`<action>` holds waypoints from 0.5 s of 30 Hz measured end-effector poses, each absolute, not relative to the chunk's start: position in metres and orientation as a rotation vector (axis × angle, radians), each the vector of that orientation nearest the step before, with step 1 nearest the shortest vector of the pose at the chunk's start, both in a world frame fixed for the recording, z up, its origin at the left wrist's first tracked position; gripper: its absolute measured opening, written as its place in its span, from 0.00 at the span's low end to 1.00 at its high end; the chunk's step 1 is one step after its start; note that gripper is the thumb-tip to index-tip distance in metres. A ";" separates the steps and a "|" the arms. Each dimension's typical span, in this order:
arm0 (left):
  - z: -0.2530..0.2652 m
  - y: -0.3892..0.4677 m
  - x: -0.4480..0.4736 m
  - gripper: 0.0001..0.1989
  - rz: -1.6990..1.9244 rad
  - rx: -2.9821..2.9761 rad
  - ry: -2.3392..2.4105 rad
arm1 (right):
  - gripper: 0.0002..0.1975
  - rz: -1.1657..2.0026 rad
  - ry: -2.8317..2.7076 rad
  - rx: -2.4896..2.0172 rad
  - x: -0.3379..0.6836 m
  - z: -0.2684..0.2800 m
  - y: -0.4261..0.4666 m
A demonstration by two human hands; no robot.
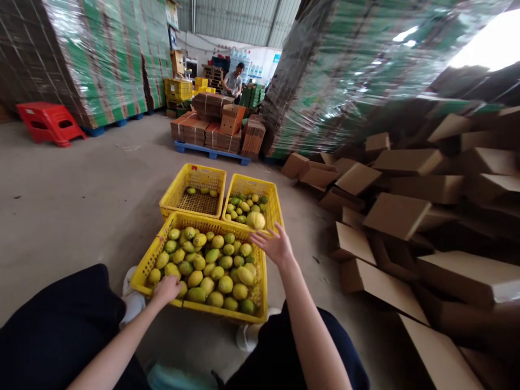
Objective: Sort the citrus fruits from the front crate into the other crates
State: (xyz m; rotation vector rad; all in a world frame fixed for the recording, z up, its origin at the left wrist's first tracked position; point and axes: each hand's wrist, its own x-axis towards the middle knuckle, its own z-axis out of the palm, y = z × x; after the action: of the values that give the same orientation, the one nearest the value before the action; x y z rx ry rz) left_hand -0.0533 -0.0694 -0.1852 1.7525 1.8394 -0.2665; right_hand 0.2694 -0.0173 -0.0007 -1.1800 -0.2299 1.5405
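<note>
A large yellow crate [199,312] full of yellow-green lemons [211,271] stands between my knees. At its near left corner, my left hand [166,290] is closed, its fingertips against a lemon [182,290] at the edge of the pile. My right hand [274,246] is open, palm up and fingers spread, above the crate's far right corner. Just beyond those fingers a pale yellow lemon [255,220], larger in view than the others, appears in the air, apart from the hand. Behind it is a smaller yellow crate [278,208] partly filled with greener lemons [246,206].
Another yellow crate [173,200] at back left holds a few lemons. Cardboard boxes [398,216] lie heaped on the right. A blue pallet [211,153] carries flattened cartons. Wrapped stacks [325,81], a red stool [51,122] and a person [233,81] are farther off.
</note>
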 end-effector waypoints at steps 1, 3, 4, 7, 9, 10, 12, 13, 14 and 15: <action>-0.186 -0.069 -0.053 0.13 -0.270 1.745 1.837 | 0.14 1.443 -0.162 -1.138 0.279 0.001 -0.014; -0.187 -0.069 -0.053 0.14 -0.275 1.734 1.830 | 0.13 1.340 -0.061 -1.097 0.290 0.001 -0.016; -0.188 -0.068 -0.054 0.15 -0.278 1.731 1.827 | 0.12 1.340 -0.042 -1.093 0.293 -0.001 -0.019; -0.190 -0.068 -0.054 0.16 -0.291 1.728 1.822 | 0.12 1.417 -0.030 -1.057 0.289 -0.001 -0.032; -0.190 -0.067 -0.055 0.17 -0.300 1.725 1.815 | 0.12 1.440 -0.009 -1.032 0.284 0.002 -0.040; -0.190 -0.067 -0.056 0.17 -0.305 1.721 1.809 | 0.12 1.438 0.004 -1.021 0.283 0.004 -0.042; -0.190 -0.066 -0.057 0.16 -0.312 1.707 1.797 | 0.11 1.426 0.008 -0.997 0.283 0.008 -0.047; -0.190 -0.066 -0.058 0.15 -0.313 1.698 1.791 | 0.10 1.420 0.002 -0.980 0.285 0.010 -0.049; -0.190 -0.065 -0.059 0.14 -0.309 1.687 1.783 | 0.09 1.412 -0.005 -0.960 0.287 0.011 -0.051; -0.191 -0.063 -0.060 0.13 -0.297 1.675 1.774 | 0.09 1.401 -0.006 -0.939 0.290 0.012 -0.052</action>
State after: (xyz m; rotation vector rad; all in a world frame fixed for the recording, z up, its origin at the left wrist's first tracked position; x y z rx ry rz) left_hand -0.0598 -0.0632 -0.1908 1.6749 1.7742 -0.2974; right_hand 0.2895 -0.0520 0.0120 -0.9385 -0.0061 1.4012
